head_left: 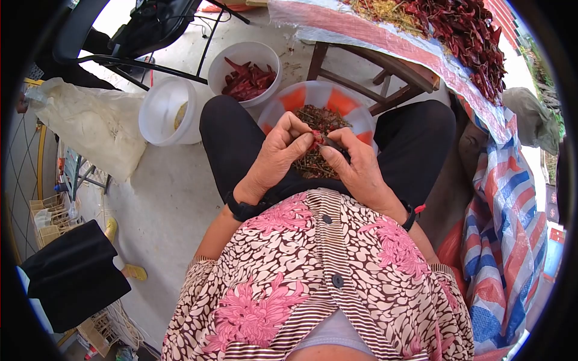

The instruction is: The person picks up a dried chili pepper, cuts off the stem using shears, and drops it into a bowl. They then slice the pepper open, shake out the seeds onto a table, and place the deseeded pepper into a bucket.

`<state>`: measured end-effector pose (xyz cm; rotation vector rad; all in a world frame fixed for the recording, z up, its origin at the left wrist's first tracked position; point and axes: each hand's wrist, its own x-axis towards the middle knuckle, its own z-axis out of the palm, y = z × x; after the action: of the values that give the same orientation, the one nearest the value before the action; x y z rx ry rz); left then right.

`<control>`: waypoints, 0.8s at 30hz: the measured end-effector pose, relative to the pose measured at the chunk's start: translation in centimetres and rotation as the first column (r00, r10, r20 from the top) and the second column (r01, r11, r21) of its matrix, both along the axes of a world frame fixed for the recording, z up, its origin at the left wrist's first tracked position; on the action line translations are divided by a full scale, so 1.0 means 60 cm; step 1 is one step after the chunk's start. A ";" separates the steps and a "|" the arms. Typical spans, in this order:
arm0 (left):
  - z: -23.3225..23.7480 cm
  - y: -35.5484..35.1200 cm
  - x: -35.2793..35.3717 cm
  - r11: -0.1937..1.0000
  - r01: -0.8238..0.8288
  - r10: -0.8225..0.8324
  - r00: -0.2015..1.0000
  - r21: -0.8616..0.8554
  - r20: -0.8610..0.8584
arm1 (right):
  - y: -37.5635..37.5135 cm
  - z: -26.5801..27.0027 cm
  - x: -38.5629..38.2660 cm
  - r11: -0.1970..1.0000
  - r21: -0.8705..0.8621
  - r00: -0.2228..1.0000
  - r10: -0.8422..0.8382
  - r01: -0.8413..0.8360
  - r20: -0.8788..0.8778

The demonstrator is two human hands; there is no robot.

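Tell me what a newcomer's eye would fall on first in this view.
Probably the heap of dark red chillies on the striped sheet at the upper right. Next, the left hand and right hand, close together at mid-view above the orange-and-white basin, with a small red piece between them. The shirt with big pink flowers, filling the lower middle, also stands out.

No text, number or brand legible anywhere in view. Pale panel (554, 245) at far right edge: red and blue patches, possibly print, too small and warped to read. Dark panel (551, 201) just above: faint reddish marks, illegible. Red-and-white packet (91, 350) at lower left: any lettering too small to make out.
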<state>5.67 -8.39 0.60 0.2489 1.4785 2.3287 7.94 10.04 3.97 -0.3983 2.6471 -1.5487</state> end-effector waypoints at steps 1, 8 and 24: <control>0.000 0.000 0.001 1.000 -0.010 0.009 1.000 -0.014 -0.008 | 0.000 -0.001 0.000 1.000 -0.010 1.000 -0.001 0.001 0.007; 0.001 -0.004 0.002 0.996 -0.062 0.057 0.996 -0.064 -0.066 | 0.001 0.003 0.003 0.999 -0.030 0.998 -0.013 0.015 0.063; 0.007 0.010 0.011 0.843 -0.252 0.012 0.891 -0.474 -0.453 | -0.003 -0.007 -0.007 1.000 -0.012 1.000 -0.028 0.028 0.005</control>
<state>6.35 -7.82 1.01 0.5547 2.3586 1.9311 7.54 9.86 3.56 -0.3590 2.6524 -1.5722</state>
